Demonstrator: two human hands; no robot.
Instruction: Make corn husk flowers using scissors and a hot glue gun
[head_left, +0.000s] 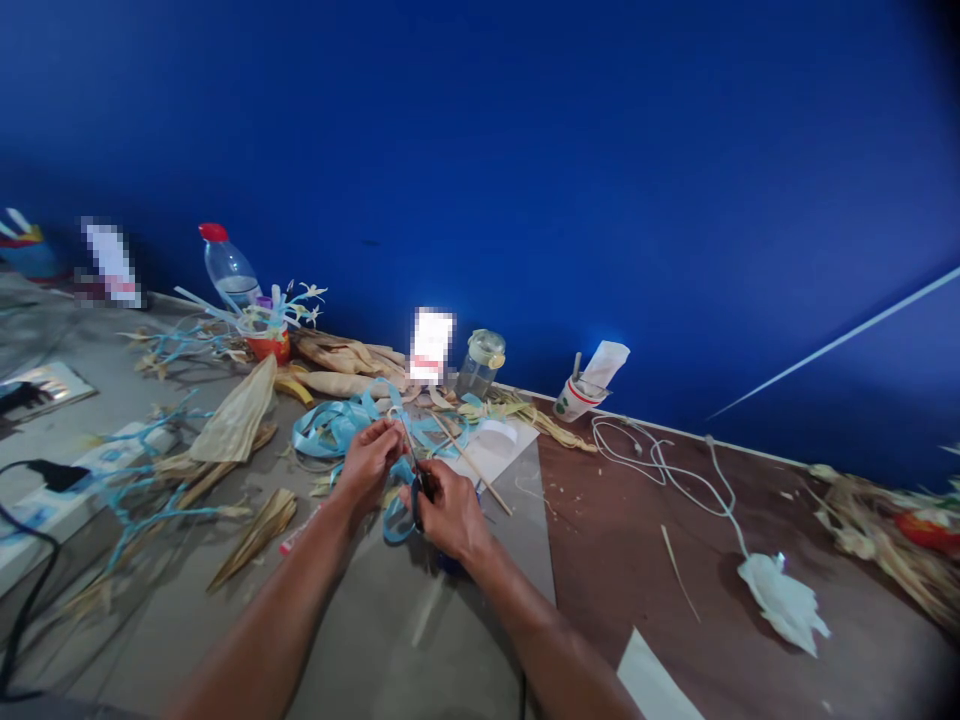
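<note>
One blue wall [480,170] | cluttered table [615,560] | left grip [390,432] pinching pale piece [394,411] | right grip [442,505] around scissors [425,484]

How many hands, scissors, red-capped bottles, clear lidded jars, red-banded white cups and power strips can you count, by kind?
Hands, left hand and right hand: 2
Scissors: 1
Red-capped bottle: 1
Clear lidded jar: 1
Red-banded white cup: 1
Power strip: 1
Total: 7
</note>
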